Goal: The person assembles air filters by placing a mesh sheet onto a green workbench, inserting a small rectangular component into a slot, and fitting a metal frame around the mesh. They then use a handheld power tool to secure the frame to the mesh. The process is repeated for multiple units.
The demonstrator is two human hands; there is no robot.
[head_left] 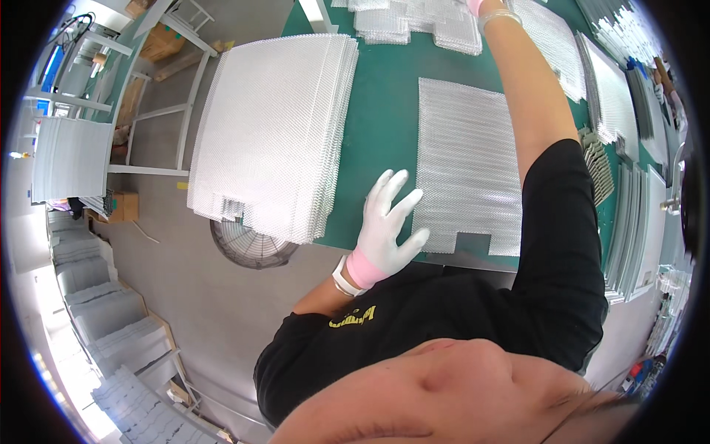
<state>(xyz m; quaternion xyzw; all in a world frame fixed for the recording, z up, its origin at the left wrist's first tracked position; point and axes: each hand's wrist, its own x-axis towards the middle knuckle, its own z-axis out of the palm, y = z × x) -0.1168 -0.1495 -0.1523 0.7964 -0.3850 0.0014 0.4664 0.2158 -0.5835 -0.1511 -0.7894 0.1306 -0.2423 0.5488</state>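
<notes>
Workshop floor (192,303) showing grey around a green-topped bench (381,133); a round floor fan (255,248) is sitting below the bench's near-left corner. White metal racks (148,170) are standing off to the left, a cardboard box (161,43) among them.

Single mesh panel (462,163) is lying flat by the near edge of the bench, a rectangular notch facing that edge. Its right side is disappearing behind the right forearm (536,96) and black sleeve (562,200).

Left hand (381,237), in a white glove with pink cuff, is resting or hovering just beside the panel's left edge. Fingers (381,189) are spreading wide, thumb well apart, gripping nothing. Contact between fingertips and mesh: cannot tell.

Right forearm is spanning the bench toward its far edge, a clear band (500,18) circling the wrist. Right hand is lying beyond the frame, so finger opening and any hold: cannot tell.

Tall mesh stack (274,133) is covering the bench's left edge and overhanging the near-left corner. Smaller mesh pieces (414,21) are lying in overlapping piles toward the far edge. More mesh sheets (610,89) are stacking up along the right edge.
</notes>
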